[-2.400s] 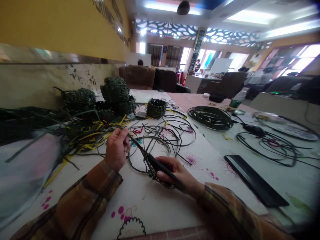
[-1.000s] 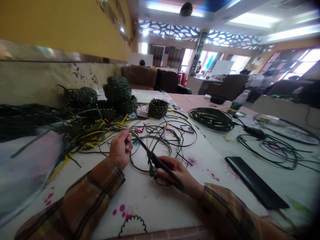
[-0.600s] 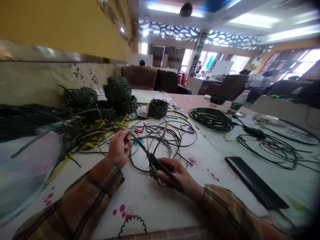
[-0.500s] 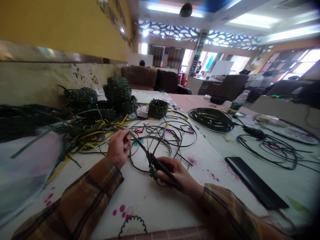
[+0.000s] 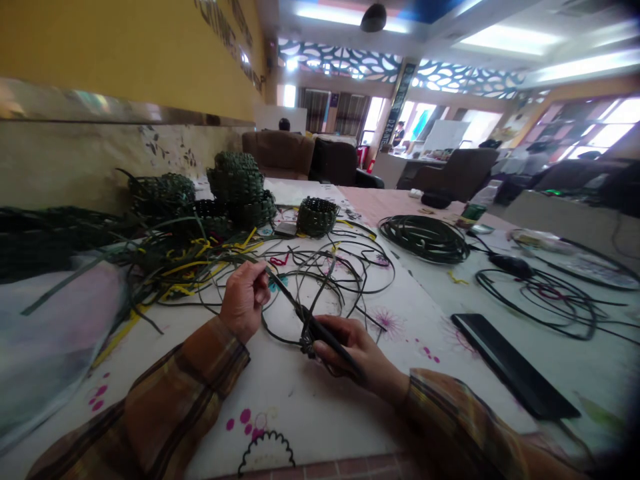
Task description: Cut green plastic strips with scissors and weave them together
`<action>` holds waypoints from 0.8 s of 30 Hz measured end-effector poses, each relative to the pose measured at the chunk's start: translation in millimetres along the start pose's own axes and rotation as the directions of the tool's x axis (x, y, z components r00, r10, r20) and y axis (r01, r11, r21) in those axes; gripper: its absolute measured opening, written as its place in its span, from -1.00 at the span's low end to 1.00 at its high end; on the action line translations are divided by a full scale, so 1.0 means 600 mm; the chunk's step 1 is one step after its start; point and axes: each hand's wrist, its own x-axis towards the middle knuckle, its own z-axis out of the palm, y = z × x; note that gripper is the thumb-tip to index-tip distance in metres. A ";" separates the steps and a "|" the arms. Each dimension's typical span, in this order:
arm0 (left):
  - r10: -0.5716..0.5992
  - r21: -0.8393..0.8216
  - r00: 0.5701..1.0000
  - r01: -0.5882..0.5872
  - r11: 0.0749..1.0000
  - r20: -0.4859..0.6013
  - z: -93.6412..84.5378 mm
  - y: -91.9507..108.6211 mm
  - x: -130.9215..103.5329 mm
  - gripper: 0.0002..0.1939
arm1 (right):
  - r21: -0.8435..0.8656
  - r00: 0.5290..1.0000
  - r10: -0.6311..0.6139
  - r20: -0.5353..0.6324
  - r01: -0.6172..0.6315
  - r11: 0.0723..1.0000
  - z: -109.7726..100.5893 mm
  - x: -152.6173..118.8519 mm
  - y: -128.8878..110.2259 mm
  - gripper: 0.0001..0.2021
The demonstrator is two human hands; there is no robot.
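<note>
My left hand (image 5: 243,303) is closed in a pinch on a flat dark green strip (image 5: 281,287), which runs down to the right towards my other hand. My right hand (image 5: 370,360) wraps round a long black tool (image 5: 340,348); its exact kind does not show. The tool's tip meets the strip at a small woven knot of dark strips (image 5: 307,343), just left of my right fingertips. Whether those fingers also grip the knot I cannot tell. Loose ends of strip (image 5: 320,280) stick up from the knot and loop over the table behind it.
Dark green woven baskets (image 5: 235,179) stand at the back left, with a smaller basket (image 5: 317,217) nearer the middle. Green and yellow strips (image 5: 185,270) lie tangled beside a clear plastic bag (image 5: 55,333). On the right are a coil of strip (image 5: 423,239) and a black slab (image 5: 515,363).
My left hand has shifted slightly to the right and a little down, still pinching the strip. My right hand and the black tool have hardly moved.
</note>
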 end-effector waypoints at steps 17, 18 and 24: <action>0.073 0.087 0.996 -0.078 0.993 0.058 -0.001 0.001 -0.001 -0.62 | 0.084 0.999 0.017 0.034 -0.020 0.996 -0.002 0.005 0.008 -0.56; 0.075 0.089 0.995 -0.080 0.993 0.061 -0.002 0.000 -0.001 -0.62 | 0.082 0.999 0.015 0.033 -0.018 0.996 -0.002 0.005 0.008 -0.56; 0.081 0.095 0.996 -0.086 0.992 0.049 -0.003 -0.001 0.004 -0.60 | 0.054 1.000 0.011 0.010 -0.012 0.998 -0.001 -0.002 0.004 -0.61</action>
